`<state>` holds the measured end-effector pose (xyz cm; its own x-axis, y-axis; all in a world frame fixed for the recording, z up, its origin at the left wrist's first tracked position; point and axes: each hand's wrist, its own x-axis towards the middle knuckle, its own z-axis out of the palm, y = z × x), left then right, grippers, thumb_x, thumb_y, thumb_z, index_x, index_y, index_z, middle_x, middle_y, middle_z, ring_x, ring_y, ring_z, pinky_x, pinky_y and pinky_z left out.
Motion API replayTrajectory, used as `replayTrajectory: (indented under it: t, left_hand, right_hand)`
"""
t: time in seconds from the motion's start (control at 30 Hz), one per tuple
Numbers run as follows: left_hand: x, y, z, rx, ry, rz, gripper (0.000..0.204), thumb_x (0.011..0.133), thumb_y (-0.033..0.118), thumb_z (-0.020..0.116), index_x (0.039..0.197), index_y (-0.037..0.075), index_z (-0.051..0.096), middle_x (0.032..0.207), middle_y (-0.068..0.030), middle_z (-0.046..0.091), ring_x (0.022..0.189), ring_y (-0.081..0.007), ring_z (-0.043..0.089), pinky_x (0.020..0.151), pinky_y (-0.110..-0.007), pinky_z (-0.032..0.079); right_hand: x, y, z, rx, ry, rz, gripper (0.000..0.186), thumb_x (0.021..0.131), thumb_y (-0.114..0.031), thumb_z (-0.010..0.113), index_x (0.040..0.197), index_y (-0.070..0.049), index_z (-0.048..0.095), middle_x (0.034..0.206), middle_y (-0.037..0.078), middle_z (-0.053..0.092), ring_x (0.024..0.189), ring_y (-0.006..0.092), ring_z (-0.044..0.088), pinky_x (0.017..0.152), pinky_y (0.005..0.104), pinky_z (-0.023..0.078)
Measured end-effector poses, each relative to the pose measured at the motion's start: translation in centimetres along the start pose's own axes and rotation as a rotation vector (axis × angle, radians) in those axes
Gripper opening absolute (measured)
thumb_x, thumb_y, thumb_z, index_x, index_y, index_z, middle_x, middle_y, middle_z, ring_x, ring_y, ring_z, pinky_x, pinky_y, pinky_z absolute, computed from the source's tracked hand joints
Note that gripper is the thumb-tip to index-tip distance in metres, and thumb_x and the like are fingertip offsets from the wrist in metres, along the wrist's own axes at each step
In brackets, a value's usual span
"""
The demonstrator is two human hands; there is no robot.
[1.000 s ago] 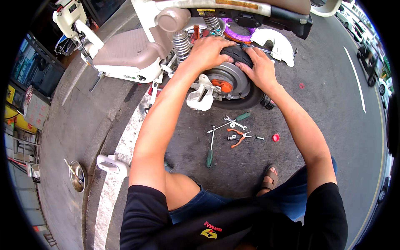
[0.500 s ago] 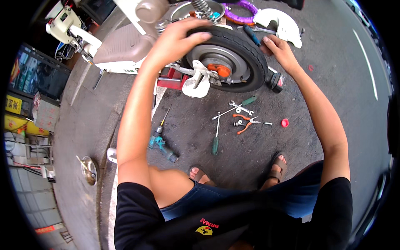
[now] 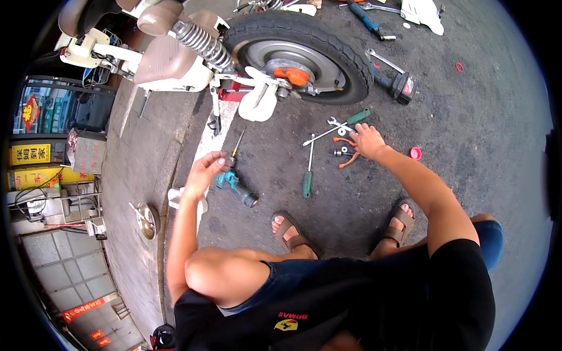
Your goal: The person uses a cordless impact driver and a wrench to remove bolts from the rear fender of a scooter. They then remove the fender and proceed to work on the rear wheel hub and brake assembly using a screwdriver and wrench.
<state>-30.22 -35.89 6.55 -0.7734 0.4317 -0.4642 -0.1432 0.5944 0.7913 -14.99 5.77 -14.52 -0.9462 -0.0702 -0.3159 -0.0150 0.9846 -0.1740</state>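
Observation:
My left hand hovers, fingers apart and loosely curled, over a teal drill with a yellow-shafted bit. My right hand has its fingers spread over orange-handled pliers and a steel wrench, partly covering both; contact is unclear. Two green-handled screwdrivers lie crossed nearby, with washers and a bolt. A red cap sits right of that hand. Above stands a scooter's rear wheel with an orange hub part and white bracket.
The beige-seated scooter stands upper left, near a shock absorber. A black-and-red power tool, blue tool and white fender lie at the right. A metal bowl and grey plastic piece are left.
Both my hands have left the tyre and come down, the left toward the drill, the right onto the tool pile. The view has shifted, showing more of the ground and the shopfront.

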Motion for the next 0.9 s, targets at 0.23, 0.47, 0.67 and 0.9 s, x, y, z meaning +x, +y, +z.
replayTrajectory:
  t: [0.23,0.47,0.67,0.9]
  left_hand:
    - [2.5,-3.1,4.3,-0.313,-0.018,0.038,0.04,0.094,0.025,0.057,0.123,-0.001,0.053,0.108,-0.0152,0.065,0.096,-0.0214,0.063,0.087,-0.035,0.049]
    - [6.7,-6.2,3.0,-0.594,-0.1,0.111,0.036,0.094,0.026,0.057,0.12,0.001,0.056,0.105,-0.0108,0.065,0.095,-0.018,0.062,0.087,-0.033,0.048]
    - [5.4,-14.4,5.0,-0.9,-0.046,-0.005,0.034,0.093,0.027,0.057,0.119,0.004,0.057,0.103,-0.0086,0.066,0.092,-0.0166,0.062,0.085,-0.032,0.048]
    - [4.7,-18.7,2.9,-1.055,0.026,-0.111,0.035,0.092,0.028,0.059,0.118,0.004,0.058,0.101,-0.0069,0.066,0.088,-0.0138,0.062,0.082,-0.03,0.049]
  right_hand:
    - [-0.7,-2.2,2.9,0.15,0.032,0.003,0.019,0.082,-0.021,0.058,0.095,-0.007,0.062,0.098,0.013,0.06,0.085,0.0359,0.065,0.073,0.0473,0.052]
    - [3.7,-2.1,-2.5,0.057,0.154,-0.029,0.036,0.074,-0.02,0.066,0.106,-0.007,0.058,0.119,0.011,0.054,0.112,0.0322,0.052,0.09,0.0422,0.047]
    - [7.4,-2.0,-1.3,-0.376,-0.149,0.181,0.05,0.075,-0.023,0.066,0.121,-0.01,0.054,0.129,0.011,0.051,0.122,0.0325,0.045,0.096,0.046,0.043]
    - [5.1,-5.2,-5.3,-0.102,-0.645,0.246,0.037,0.078,-0.036,0.064,0.106,-0.012,0.06,0.117,0.015,0.059,0.111,0.03,0.057,0.093,0.0424,0.046]
